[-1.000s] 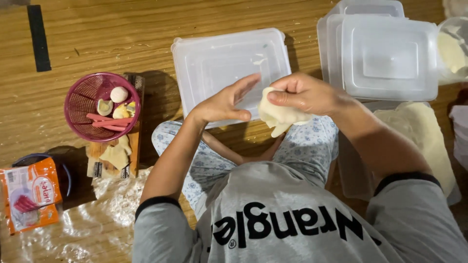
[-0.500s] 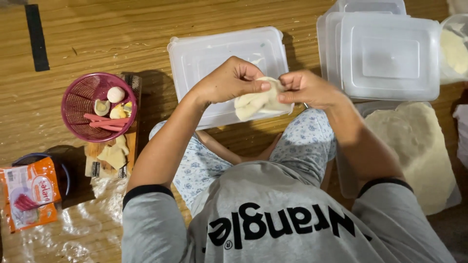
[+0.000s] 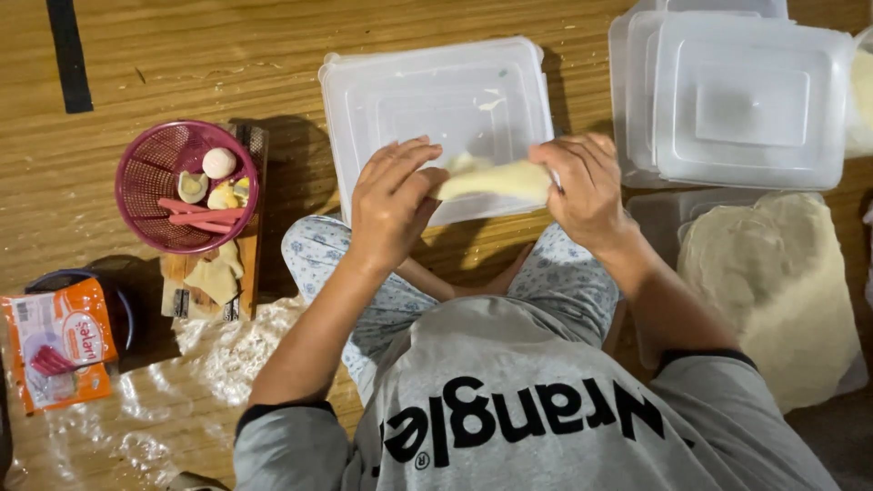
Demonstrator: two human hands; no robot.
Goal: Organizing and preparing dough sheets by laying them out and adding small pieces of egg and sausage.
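A pale strip of dough is stretched between the 2 hands, held in the air above the near edge of a clear plastic lid that lies flat on the wooden floor. The left hand is curled with its fingers closed on the strip's left end; the right hand pinches the right end, fingers bent around it. Both sit just above the person's crossed legs in pale patterned trousers.

To the right, 1 stack of clear plastic containers stands with lids on (what is inside cannot be told). Below it a wide, thin sheet of dough lies spread on the floor.

To the left, a round pink mesh basket rests on a wooden board; it holds a white ball, 2 pale pieces and pink stick-shaped tools. Flat dough scraps lie on the board just below the basket. Farther left, an orange and white packet, rectangular, leans over a dark round bowl. Flour is scattered on clear plastic sheeting near it. A black tape strip marks the floor at the upper left.
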